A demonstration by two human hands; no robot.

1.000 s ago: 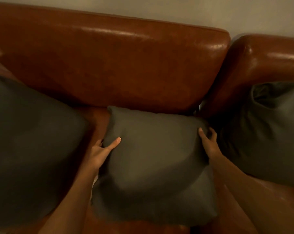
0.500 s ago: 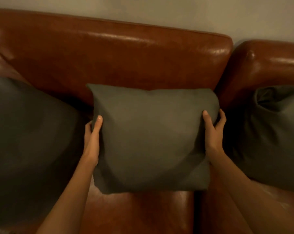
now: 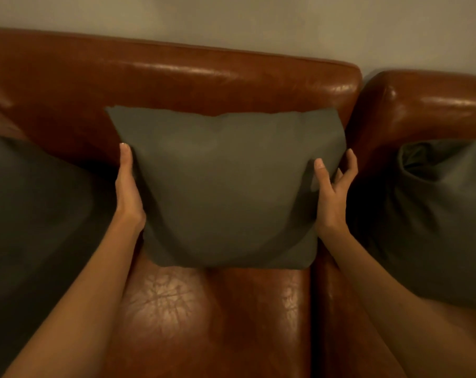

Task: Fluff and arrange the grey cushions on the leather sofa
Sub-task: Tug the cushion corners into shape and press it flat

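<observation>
Square grey fabric cushion (image 3: 226, 186) found upright at the middle seat, held against the brown leather backrest (image 3: 177, 77), lower edge at or just above the brown leather seat pad (image 3: 204, 317); contact with the pad not determinable. Held at both side edges. Left hand (image 3: 127, 189) laid flat along the left edge, fingers straight and together, pressing inward. Right hand (image 3: 332, 192) clasped on the right edge, thumb on the front face, fingers spread behind; pinch on the fabric judged light. Cushion body noted as full below, flatter towards the top corners.

Larger grey cushion (image 3: 37, 227) seen at the left, leaning, untouched. Second grey cushion (image 3: 436, 214) seen on the right seat, top corner caved in and creased.

Assessed as partly done: middle cushion nearly placed, release and squaring outstanding. Right cushion judged in need of plumping. Left cushion's condition unclear, being partly out of view.
</observation>
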